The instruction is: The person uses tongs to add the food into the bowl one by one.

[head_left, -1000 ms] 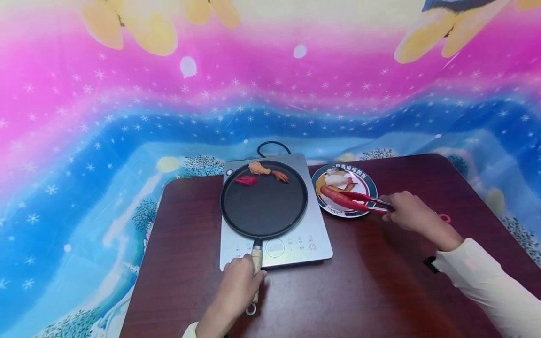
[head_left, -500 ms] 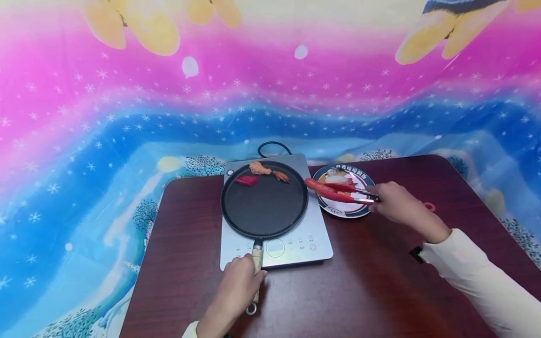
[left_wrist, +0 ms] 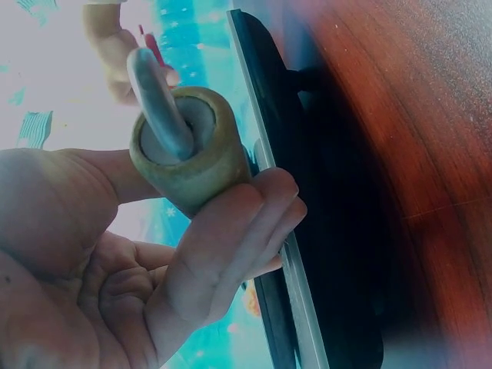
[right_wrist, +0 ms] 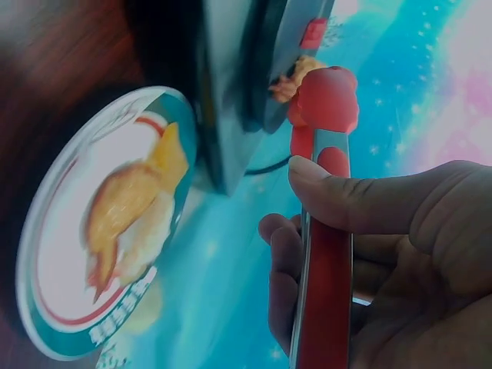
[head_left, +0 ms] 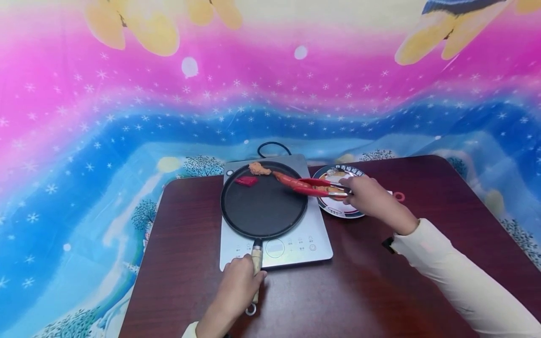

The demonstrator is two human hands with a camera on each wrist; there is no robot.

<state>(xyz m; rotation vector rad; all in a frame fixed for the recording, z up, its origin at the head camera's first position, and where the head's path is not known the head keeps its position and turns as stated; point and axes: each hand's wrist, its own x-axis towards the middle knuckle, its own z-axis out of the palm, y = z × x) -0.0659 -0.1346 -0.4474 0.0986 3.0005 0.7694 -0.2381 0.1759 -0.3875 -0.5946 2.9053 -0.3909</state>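
My left hand (head_left: 241,277) grips the wooden handle (head_left: 256,263) of a round black frying pan (head_left: 262,211). In the left wrist view the fingers wrap the handle end (left_wrist: 192,177) with its metal hanging ring. My right hand (head_left: 372,197) holds red-tipped metal tongs (head_left: 321,187), which pinch a sausage (head_left: 287,180) over the pan's right side. In the pan lie a red meat piece (head_left: 246,180) and a fried chicken piece (head_left: 258,169). The small brown piece beside them is mostly hidden behind the sausage in the head view. The right wrist view shows the tongs (right_wrist: 327,292) between thumb and fingers.
The pan sits on a silver induction cooker (head_left: 291,249), with a black cord (head_left: 274,142) behind it. To the right stands a plate (head_left: 338,213) with other food, partly under my right hand. The plate's fried shrimp (right_wrist: 119,211) shows in the right wrist view.
My right hand has lifted the sausage off the plate with the tongs and carried it left, over the pan. The left hand and pan have stayed in place.
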